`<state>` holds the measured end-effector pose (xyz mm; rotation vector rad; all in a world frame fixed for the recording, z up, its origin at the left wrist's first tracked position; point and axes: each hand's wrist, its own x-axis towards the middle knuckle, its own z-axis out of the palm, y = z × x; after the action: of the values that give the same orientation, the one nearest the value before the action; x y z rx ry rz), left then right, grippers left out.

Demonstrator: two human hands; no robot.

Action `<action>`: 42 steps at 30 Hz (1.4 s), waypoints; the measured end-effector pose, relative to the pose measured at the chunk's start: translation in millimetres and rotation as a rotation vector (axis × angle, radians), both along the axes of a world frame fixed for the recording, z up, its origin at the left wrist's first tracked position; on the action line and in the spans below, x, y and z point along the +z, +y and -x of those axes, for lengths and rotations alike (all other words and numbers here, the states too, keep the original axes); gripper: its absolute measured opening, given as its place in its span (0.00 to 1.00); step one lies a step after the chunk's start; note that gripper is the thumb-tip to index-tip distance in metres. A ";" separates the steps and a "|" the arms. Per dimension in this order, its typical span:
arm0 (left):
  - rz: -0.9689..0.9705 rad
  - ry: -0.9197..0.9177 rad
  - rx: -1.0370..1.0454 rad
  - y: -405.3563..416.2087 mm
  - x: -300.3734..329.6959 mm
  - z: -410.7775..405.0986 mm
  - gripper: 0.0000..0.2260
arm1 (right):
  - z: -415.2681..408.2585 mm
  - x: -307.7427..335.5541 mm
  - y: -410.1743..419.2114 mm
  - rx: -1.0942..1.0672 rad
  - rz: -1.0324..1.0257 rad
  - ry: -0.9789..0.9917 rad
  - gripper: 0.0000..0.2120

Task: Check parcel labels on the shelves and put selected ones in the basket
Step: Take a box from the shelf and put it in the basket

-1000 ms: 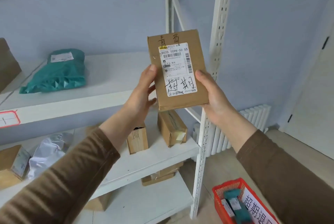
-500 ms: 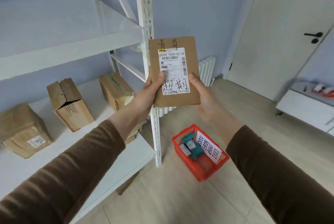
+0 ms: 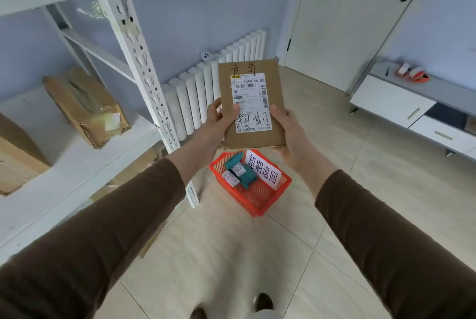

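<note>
Parcel (image 3: 251, 110) grasped by left hand (image 3: 216, 126) and right hand (image 3: 288, 128) | should be lowered flat into basket (image 3: 257, 197), clear of sign (image 3: 262, 173).

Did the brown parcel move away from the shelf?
Yes. The brown parcel, held by both hands, has swung right, off the shelf post, and now hangs above the red basket.

Both hands (image 3: 216, 128) hold a labelled cardboard parcel (image 3: 251, 106) seemingly above the red basket (image 3: 257, 197).
</note>
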<state>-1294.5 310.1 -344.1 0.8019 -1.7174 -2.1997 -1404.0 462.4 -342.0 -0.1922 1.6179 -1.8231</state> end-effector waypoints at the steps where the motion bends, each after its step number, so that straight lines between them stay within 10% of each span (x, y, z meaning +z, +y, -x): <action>1: -0.028 0.001 0.012 5.2 -8.4 12.3 0.27 | 12.4 -8.6 4.6 -0.005 -0.007 -0.018 0.18; 12: -0.167 -0.101 0.060 63.7 -110.9 151.8 0.27 | 179.4 -117.4 49.9 0.138 -0.186 -0.139 0.28; 23: -0.277 -0.242 0.232 53.0 -214.0 201.6 0.27 | 245.4 -204.5 9.3 0.324 -0.459 -0.188 0.17; 28: -0.317 -0.310 0.289 31.4 -274.8 218.7 0.24 | 264.2 -275.9 -18.4 0.462 -0.538 -0.101 0.33; 42: -0.499 -0.475 0.538 74.0 -523.8 274.4 0.20 | 332.9 -524.1 -26.0 0.759 -0.768 -0.061 0.28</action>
<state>-1569.0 384.1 -867.9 1.7812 -0.9044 -2.1533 -1737.0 436.4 -866.1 -0.3324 1.7514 -0.5877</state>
